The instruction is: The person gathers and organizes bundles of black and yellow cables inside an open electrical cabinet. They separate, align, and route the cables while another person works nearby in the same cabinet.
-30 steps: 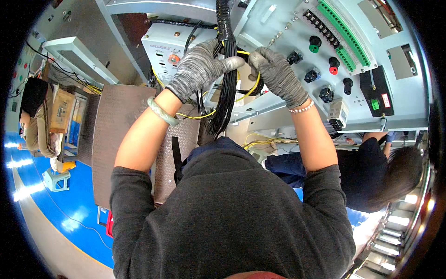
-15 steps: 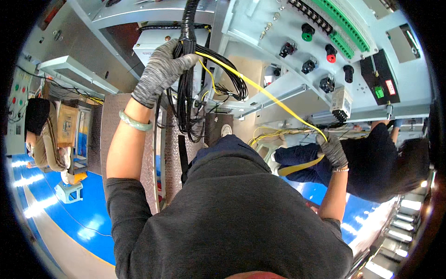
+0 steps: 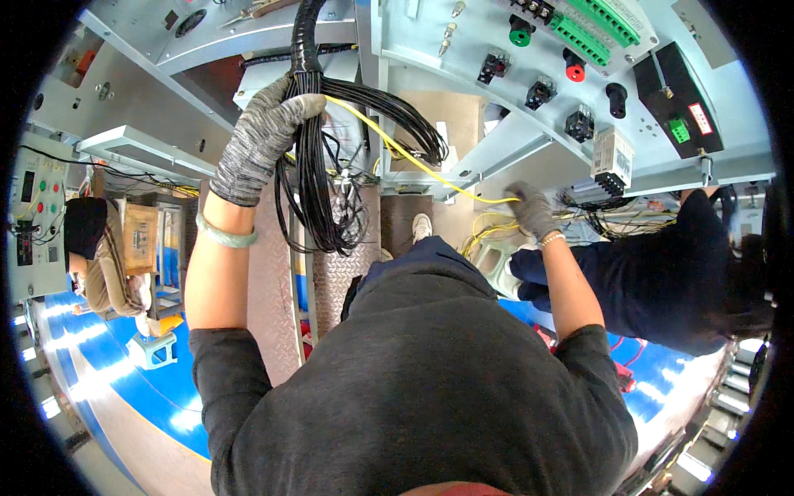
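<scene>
My left hand (image 3: 266, 132), in a grey knitted glove, is closed round a thick bundle of black wires (image 3: 313, 174) just below its taped trunk (image 3: 304, 41). Loose black ends hang under the hand, and another bunch fans out to the right. From the bundle a yellow wire (image 3: 413, 159) runs slantwise down to my right hand (image 3: 533, 208). That hand, gloved in grey as well, is closed on the wire's far part; its fingertips are partly hidden.
A pale metal panel (image 3: 488, 107) with green terminal strips (image 3: 608, 29), black sockets and a relay (image 3: 612, 157) stands at the upper right. Co-workers sit at the right (image 3: 645, 264) and far left (image 3: 107, 256). A pale green stool (image 3: 153, 350) stands on the blue floor.
My right hand has moved left and up, toward the bundle. The yellow wire now slacks more, and its strip trailing below that hand no longer shows. My left hand still grips the bundle.
</scene>
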Demonstrator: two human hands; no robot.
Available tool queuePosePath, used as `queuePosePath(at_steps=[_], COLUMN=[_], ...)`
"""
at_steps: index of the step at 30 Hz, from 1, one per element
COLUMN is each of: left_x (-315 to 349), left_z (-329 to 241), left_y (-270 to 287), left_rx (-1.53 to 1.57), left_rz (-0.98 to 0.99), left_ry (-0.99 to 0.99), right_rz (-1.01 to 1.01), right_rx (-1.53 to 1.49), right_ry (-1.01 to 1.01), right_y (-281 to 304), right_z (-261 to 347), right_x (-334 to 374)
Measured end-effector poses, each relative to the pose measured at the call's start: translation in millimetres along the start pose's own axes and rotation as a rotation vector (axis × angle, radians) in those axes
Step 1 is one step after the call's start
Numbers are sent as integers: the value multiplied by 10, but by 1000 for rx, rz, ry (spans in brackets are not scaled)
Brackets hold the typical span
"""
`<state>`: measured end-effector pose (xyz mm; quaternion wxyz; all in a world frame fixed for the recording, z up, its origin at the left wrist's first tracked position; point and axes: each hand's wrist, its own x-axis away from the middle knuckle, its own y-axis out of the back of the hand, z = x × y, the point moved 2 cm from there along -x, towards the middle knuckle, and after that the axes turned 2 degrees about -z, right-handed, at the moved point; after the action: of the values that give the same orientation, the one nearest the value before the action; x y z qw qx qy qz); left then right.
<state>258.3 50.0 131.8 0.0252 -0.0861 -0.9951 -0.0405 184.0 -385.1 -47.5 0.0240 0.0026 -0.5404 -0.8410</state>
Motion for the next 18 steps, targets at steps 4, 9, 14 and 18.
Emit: queuePosePath(at_steps=[4,9,14,18], left_x=[55,88,96,121], left_z=[-75,-126,-152,-217], left_y=[-35,-39,-47,-53], left_rx=[33,8,11,-21], left_rz=[-34,-65,-60,-52], left_ry=[31,49,79,104], right_rz=[253,419,441,240], right_rx=[-56,-394,-956,-710], right_ry=[213,417,339,235], right_y=[-67,206,595,648], right_z=[813,1564,2007,1884], right_x=[-239,-95,-205,-484])
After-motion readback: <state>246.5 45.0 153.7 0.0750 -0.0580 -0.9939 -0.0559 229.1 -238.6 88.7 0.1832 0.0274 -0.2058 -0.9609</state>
